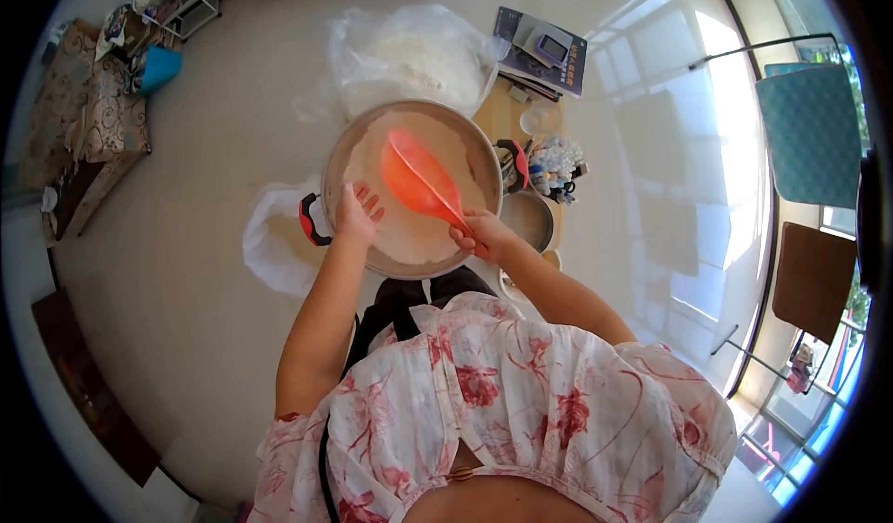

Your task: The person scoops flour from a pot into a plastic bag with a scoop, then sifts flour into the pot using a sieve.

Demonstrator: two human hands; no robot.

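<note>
Far left: a patterned brown upholstered seat stands against the wall, with a blue plastic container just beside it. On the pale floor, a crumpled white plastic bag lies touching the near-left side of a wide round metal pan with red-and-black handles. The pan holds white flour across its bottom. The left hand rests at the pan's near-left rim, fingers spread over the flour. An orange plastic scoop-shaped spoon lies tilted above the flour, its handle gripped in the closed right hand at the pan's near-right rim. Behind the pan sits a clear plastic bag of white flour. To the right: a small digital scale on a dark book, a smaller metal pot, and, far right, a teal padded chair.
</note>
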